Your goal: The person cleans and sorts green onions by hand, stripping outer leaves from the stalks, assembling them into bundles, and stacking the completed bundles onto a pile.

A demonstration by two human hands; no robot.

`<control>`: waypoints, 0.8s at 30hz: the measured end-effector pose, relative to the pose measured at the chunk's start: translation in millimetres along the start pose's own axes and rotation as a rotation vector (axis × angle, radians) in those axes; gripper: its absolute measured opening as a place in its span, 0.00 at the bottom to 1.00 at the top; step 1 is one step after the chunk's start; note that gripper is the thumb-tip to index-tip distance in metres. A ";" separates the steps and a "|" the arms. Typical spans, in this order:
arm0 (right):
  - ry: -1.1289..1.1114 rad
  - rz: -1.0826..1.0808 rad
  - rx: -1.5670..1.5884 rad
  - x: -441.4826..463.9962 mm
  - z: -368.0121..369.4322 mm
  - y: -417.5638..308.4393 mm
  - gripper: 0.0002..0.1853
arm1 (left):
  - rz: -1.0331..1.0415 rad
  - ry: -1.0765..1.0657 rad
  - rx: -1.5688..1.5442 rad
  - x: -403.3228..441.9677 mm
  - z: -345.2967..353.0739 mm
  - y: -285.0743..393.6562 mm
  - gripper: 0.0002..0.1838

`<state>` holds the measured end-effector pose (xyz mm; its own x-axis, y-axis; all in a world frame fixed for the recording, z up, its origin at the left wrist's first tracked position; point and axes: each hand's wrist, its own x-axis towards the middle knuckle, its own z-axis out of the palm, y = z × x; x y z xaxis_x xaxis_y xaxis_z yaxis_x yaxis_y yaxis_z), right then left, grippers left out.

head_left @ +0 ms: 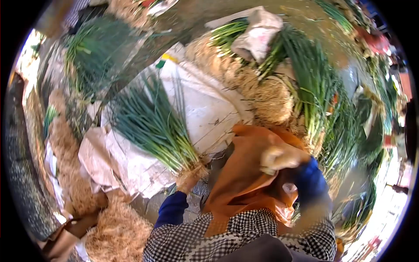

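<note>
white sacking (209, 105) spread out mid-scene in the head cam view, w/ a big green onion bunch (152, 122) lying on it, leaves fanned to the far left & root end pointing near, toward the person. left hand (187, 182) is right at that root end, fingers wrapped around it afaict, tho the roots hide some of them. right hand (281, 158) is up over the orange apron (238, 161), well apart from the bunch. it's pretty blurry, fingers look curled in, but can't tell if it's got hold of anything. arms have blue cuffs (172, 207) plus b&w checked sleeves (166, 242).

other stuff: heap of brown fibres (115, 231) near left, & a similar brown strip (70, 157) along the left side. far left there's another loose green bunch (96, 56). past the sacking, far & a bit right, a pale crumpled sack (259, 35) lies against some green stalks (227, 35), w/ a tan fibre pile (273, 98) just nearer. long green leaves (310, 83) run down the right side, lots of 'em.
</note>
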<state>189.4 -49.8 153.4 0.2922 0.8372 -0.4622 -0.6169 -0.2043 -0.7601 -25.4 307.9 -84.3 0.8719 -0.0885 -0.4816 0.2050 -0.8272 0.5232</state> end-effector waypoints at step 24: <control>1.690 -0.250 -0.677 -146.9 -190.9 162.8 0.42 | 0.552 0.209 -0.416 91.1 -103.5 314.3 0.09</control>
<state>185.5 -302.8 10.3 0.9200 -0.3812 0.0914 -0.2085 -0.6734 -0.7093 164.4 97.3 109.0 0.9556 -0.2897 0.0532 -0.1738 -0.4089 0.8959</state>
